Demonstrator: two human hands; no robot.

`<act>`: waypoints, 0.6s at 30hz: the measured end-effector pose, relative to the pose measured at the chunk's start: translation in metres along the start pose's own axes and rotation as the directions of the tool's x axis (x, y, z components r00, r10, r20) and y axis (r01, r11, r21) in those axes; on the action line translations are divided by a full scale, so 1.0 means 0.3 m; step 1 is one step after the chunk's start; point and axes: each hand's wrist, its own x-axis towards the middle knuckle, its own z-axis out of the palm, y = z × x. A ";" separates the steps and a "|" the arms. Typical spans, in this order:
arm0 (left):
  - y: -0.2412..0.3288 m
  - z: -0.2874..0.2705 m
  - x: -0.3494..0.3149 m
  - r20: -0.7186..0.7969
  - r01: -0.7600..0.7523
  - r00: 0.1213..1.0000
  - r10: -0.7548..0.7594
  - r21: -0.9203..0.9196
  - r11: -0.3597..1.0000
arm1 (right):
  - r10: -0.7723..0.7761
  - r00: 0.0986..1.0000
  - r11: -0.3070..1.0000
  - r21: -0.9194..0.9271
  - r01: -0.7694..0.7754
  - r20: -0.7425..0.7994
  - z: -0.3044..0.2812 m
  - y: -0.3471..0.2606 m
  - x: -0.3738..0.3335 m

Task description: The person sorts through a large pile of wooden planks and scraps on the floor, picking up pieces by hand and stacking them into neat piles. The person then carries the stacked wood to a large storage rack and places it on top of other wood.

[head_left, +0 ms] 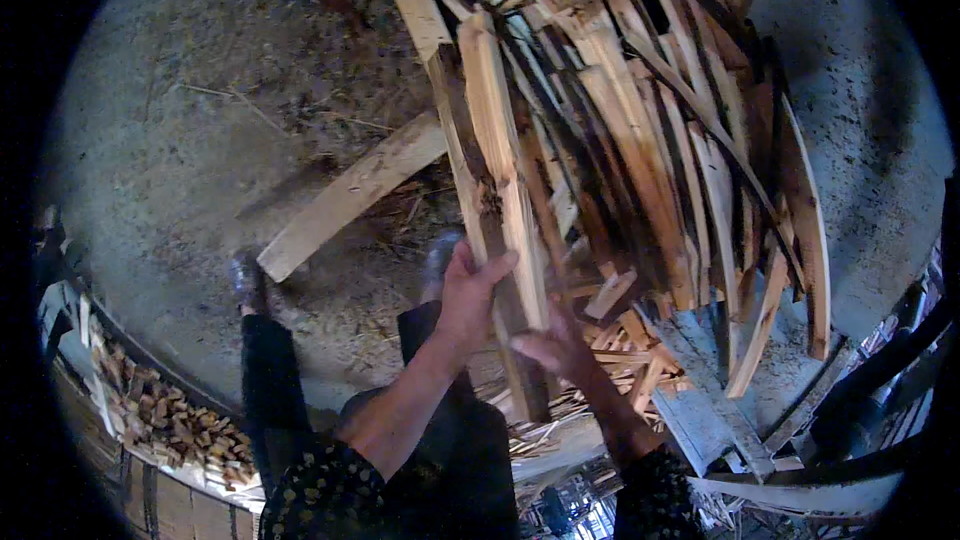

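Note:
A long pale split wooden slat (515, 205) with a dark knot points away from me, over the left side of a heap of slats. Beside and partly beneath it runs a darker wooden board (458, 125), its near end below my hands. My left hand (470, 295) is closed at the pale slat's left edge, thumb lying across its face. My right hand (562, 345) is at the slat's near end, thumb pointing left and fingers along the right edge; the fingertips are partly hidden and slightly blurred.
The large heap of rough slats (640, 120) fills the right. One loose plank (350, 195) lies slantwise on the dusty floor (180, 140) near my feet. Small cut wood pieces (185, 425) are piled at lower left, thin sticks (625, 365) beside my right forearm.

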 end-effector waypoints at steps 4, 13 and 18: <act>0.139 -0.134 -0.092 -0.218 -0.082 0.970 0.111 0.138 0.987 | 0.075 0.993 0.955 0.292 -0.046 -0.090 0.232 0.051 0.044; 0.439 -0.461 -0.220 -0.377 -0.284 0.808 0.453 0.424 0.860 | -0.312 0.934 0.627 -0.776 0.063 -0.176 0.422 0.188 0.483; 0.370 -0.401 -0.175 -0.304 -0.330 0.850 0.431 0.330 0.884 | -0.145 0.985 0.988 -0.065 0.139 -0.089 0.483 0.142 0.365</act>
